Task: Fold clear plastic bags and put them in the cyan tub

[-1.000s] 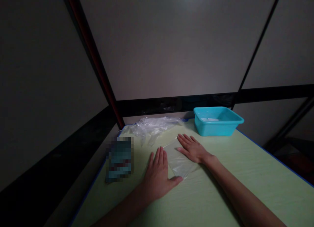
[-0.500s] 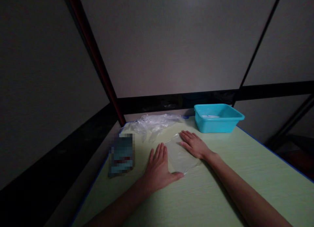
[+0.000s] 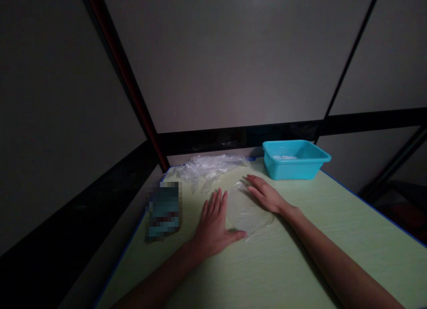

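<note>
A clear plastic bag lies flattened and slightly wrinkled on the pale green table. My left hand rests at its left side, fingers stretched forward and the thumb out at the bag's near edge. Over the far right part of the bag is my right hand, tilted onto its outer side with the fingers extended and nothing gripped. Part of the bag is hidden under both hands.
Crumpled clear plastic lies along the table's far edge. A turquoise basin with something white inside stands at the back right. At the left edge sits a pixelated dark teal item. Wall panels rise behind the table.
My right hand has tilted up from lying flat, and its fingers have drawn closer together. My left hand has barely shifted. The bag between them shows more wrinkles.
</note>
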